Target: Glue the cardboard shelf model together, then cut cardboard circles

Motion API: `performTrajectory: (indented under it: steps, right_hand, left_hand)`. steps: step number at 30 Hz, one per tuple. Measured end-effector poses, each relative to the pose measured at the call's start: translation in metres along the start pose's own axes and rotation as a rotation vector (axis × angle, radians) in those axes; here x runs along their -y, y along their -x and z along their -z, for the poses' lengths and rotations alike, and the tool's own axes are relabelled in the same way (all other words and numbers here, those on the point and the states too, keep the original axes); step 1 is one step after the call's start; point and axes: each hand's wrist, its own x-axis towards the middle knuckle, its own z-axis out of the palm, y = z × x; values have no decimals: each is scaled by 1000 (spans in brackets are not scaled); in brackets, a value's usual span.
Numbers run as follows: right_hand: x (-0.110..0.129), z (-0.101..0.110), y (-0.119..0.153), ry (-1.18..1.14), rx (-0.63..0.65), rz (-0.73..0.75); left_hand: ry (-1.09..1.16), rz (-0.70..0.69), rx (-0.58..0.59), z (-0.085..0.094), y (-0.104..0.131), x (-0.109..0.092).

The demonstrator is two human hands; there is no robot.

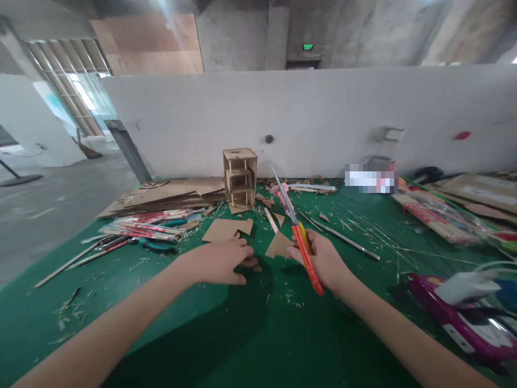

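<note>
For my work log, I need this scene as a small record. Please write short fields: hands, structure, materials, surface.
Left hand: loosely bent, near cardboard piece; contact unclear
Right hand: grips orange-and-yellow-handled tool, its tip pointing away
Structure: tiered cardboard shelf, upright in front of white panel
Materials: wrapped sticks at left, flat cardboard behind them
Surface: green table, scattered with scraps

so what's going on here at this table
A person is working with cardboard on a green table. The right hand holds an orange-handled tool, its metal tip pointing up and away. The left hand, loosely open, is by a cut cardboard piece. Beyond the hands, a small tiered cardboard structure stands upright, with scraps around it.
</note>
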Motion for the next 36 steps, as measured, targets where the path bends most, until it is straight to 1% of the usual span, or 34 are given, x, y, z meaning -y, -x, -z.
performTrajectory:
  steps: [2, 5, 7, 10, 11, 13, 16, 18, 21, 23, 26, 28, 32, 34, 36]
  right_hand:
    - [0, 1, 0, 29, -3, 11]
    - [-3, 3, -2, 92, -8, 23]
    - [-5, 3, -3, 104, -8, 22]
    - [-4, 0, -2, 7, -3, 7]
    - [-3, -2, -1, -45, 8, -7]
    - [2, -6, 3, -151, 52, -63]
    - [10, -9, 9, -257, 122, -134]
    - [13, -8, 12, -285, 169, -130]
    - [14, -6, 14, -311, 239, -105]
    - [14, -7, 15, -319, 246, -104]
    - [13, -11, 13, -296, 201, -109]
    - [11, -12, 12, -290, 153, -108]
    - [5, -9, 8, -292, 102, -91]
    - [4, -8, 8, -278, 93, -86]
    - [4, -7, 8, -259, 80, -92]
  left_hand:
    - [5, 23, 31, -3, 0, -3]
    - [71, 64, 3, -4, -2, -1]
    - [131, 57, -91, -2, -5, -1]
    - [167, 14, -341, -1, -8, -8]
    - [163, 6, -402, -2, -9, -12]
    - [137, -1, -448, -5, -11, -20]
    - [107, -8, -411, -14, -15, -27]
    - [114, -1, -405, -19, -16, -27]
    - [117, 35, -432, -23, -17, -26]
    - [105, 52, -443, -24, -17, -27]
    - [131, 63, -424, -22, -15, -30]
    - [232, 50, -406, -20, -15, -31]
    - [564, 11, -448, -19, -20, -25]
    - [757, 7, -399, -22, -24, -20]
    - [903, 21, -338, -24, -27, -16]
